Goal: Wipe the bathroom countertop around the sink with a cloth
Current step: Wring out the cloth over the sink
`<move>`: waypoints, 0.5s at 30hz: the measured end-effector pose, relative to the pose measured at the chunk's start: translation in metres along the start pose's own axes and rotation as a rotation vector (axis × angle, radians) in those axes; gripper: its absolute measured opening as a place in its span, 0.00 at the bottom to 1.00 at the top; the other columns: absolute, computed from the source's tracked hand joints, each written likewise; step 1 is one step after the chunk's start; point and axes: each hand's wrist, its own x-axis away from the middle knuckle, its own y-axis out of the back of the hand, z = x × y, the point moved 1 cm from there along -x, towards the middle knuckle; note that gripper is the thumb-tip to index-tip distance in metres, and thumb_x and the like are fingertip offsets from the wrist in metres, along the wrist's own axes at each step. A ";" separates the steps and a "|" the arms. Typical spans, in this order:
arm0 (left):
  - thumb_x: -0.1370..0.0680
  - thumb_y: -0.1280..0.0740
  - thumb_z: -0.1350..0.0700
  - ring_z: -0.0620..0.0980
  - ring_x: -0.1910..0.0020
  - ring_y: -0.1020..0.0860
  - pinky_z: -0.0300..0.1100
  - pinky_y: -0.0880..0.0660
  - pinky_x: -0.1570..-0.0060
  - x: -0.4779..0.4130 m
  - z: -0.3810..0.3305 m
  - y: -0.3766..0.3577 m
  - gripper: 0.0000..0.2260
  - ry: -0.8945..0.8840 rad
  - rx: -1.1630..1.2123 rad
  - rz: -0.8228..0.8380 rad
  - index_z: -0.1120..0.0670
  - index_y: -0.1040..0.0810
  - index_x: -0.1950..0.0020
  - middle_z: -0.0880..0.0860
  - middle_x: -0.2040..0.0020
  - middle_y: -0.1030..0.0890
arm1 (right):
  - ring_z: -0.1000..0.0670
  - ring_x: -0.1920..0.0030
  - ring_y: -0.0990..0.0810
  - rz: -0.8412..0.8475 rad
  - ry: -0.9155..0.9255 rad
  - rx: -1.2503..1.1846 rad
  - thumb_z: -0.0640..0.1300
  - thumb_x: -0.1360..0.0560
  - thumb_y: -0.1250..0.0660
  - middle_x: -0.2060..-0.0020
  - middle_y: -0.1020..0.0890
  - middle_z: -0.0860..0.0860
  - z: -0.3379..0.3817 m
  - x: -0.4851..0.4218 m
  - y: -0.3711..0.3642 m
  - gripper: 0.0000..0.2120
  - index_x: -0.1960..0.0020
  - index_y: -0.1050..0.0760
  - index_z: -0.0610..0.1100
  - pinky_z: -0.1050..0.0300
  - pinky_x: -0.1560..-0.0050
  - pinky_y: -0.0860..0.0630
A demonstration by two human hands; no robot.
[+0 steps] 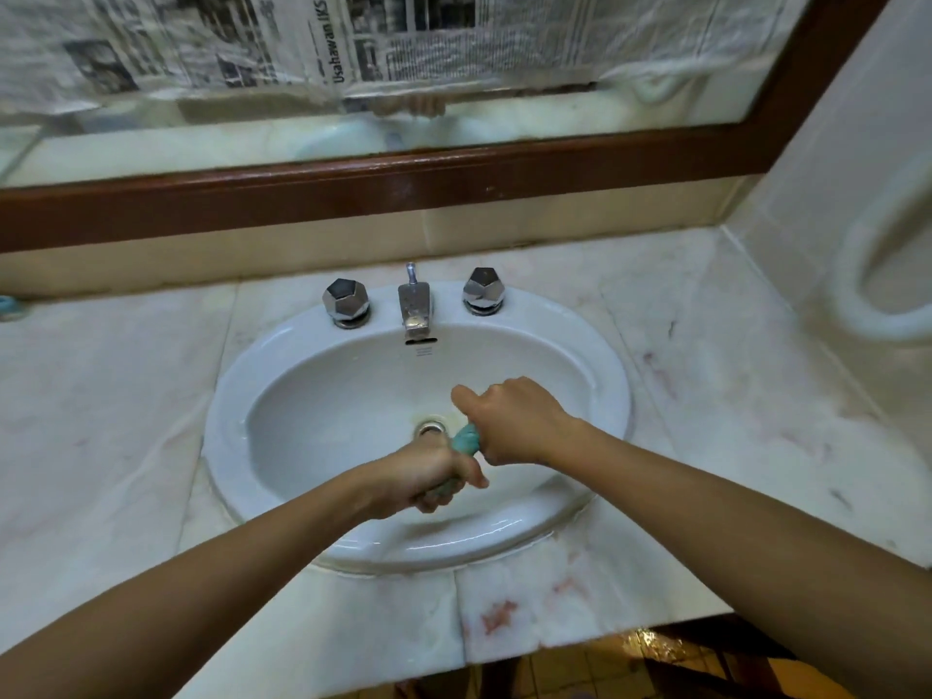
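A teal cloth [465, 441] is twisted into a tight roll above the white oval sink [312, 375]. My left hand [433, 474] grips its near end, just in front of the drain [429, 429]. My right hand [509, 421] grips its far end with the fist closed round it. Most of the cloth is hidden inside both fists. Pale marble countertop [731, 406] surrounds the sink and shows faint reddish marks.
A chrome spout [416, 307] with two faceted knobs [346, 301] [483, 290] stands at the sink's back rim. A wood-framed mirror [403, 179] partly covered with newspaper runs behind. A small blue item [10, 306] lies at the far left. The counter's front edge drops to tiled floor [605, 668].
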 end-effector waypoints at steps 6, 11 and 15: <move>0.26 0.36 0.40 0.44 0.62 0.22 0.41 0.25 0.60 0.007 0.012 0.020 0.12 -0.327 -0.804 -0.113 0.48 0.27 0.55 0.50 0.59 0.21 | 0.48 0.59 0.24 0.372 -0.401 -0.407 0.54 0.35 0.24 0.58 0.22 0.50 0.016 0.026 0.014 0.19 0.50 0.25 0.47 0.56 0.63 0.29; 0.27 0.33 0.43 0.53 0.51 0.25 0.46 0.27 0.56 0.009 0.031 0.035 0.18 -0.739 -1.245 -0.385 0.47 0.23 0.39 0.49 0.47 0.24 | 0.51 0.72 0.27 0.478 -0.584 -1.062 0.50 0.35 0.21 0.70 0.21 0.49 0.031 0.049 0.022 0.14 0.58 0.21 0.44 0.61 0.73 0.32; 0.29 0.31 0.50 0.53 0.61 0.22 0.44 0.26 0.67 0.022 0.035 0.041 0.13 -1.188 -1.094 -0.675 0.50 0.18 0.46 0.50 0.55 0.20 | 0.50 0.74 0.22 0.430 -0.717 -1.705 0.44 0.28 0.27 0.63 0.17 0.41 0.042 0.069 0.019 0.18 0.44 0.24 0.34 0.62 0.76 0.27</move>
